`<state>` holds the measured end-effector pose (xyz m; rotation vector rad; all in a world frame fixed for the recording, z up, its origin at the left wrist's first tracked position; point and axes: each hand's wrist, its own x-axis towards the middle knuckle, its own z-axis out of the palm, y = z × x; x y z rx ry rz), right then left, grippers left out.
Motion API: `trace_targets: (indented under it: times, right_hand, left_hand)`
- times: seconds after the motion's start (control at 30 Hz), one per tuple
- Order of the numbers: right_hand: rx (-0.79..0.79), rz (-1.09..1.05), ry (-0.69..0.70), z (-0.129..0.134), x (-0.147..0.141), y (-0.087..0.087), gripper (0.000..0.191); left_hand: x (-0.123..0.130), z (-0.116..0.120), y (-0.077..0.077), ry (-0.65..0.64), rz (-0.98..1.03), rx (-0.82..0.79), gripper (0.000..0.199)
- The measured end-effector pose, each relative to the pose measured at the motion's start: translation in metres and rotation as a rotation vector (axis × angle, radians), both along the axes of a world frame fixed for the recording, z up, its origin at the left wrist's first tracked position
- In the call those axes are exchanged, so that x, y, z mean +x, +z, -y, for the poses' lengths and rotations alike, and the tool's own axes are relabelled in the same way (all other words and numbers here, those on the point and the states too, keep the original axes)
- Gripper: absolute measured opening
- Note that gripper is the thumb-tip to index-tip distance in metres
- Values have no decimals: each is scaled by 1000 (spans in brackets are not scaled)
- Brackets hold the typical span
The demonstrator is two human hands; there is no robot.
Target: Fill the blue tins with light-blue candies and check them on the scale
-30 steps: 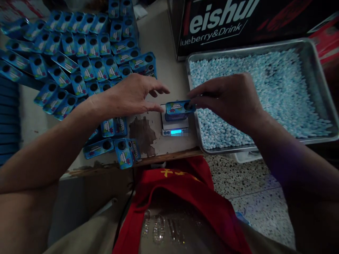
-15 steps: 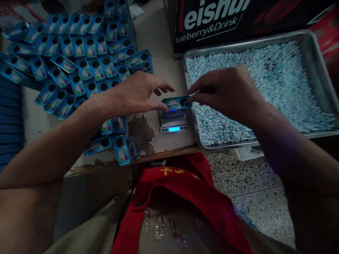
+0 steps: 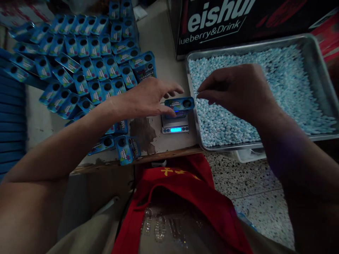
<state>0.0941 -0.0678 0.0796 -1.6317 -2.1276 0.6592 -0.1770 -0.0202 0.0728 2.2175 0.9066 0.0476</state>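
Note:
A small blue candy box (image 3: 180, 103) with a dark round hole in its top stands on a little digital scale (image 3: 169, 129) with a lit blue display. My left hand (image 3: 148, 97) is at the box's left end, thumb in front and fingers spread above and behind; it is open, not closed round the box. Just right of the box, over the rim of a metal tray (image 3: 194, 118), my right hand (image 3: 230, 90) has thumb and forefinger pinched together. Whatever is between those fingertips is too small to make out. Pale blue and white candies (image 3: 225, 127) fill the tray.
Many similar blue boxes (image 3: 79, 46) stand in rows on the table (image 3: 148, 123) at the left. A large black carton (image 3: 219, 28) rises behind the tray. The table's worn wooden edge (image 3: 169, 154) runs in front of my red apron (image 3: 185, 183).
My right hand has drawn back from the box's hole to the right, over the tray. My left hand stays beside the box. The whole view has shifted slightly.

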Motion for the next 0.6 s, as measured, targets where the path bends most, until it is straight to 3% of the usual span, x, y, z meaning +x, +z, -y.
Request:
trace_targets:
  times: [0.27, 0.47, 0.6]
  right_hand:
    - [-29, -222, -104, 7, 17, -8, 12]
    - [68, -271, -50, 12, -6, -5, 7]
    - [43, -202, -32, 14, -20, -25, 11]
  left_hand:
    - [4, 1, -8, 15, -41, -27, 78]
    - [8, 1, -11, 0, -26, 9, 81]
    - [5, 3, -13, 30, 5, -44, 84]
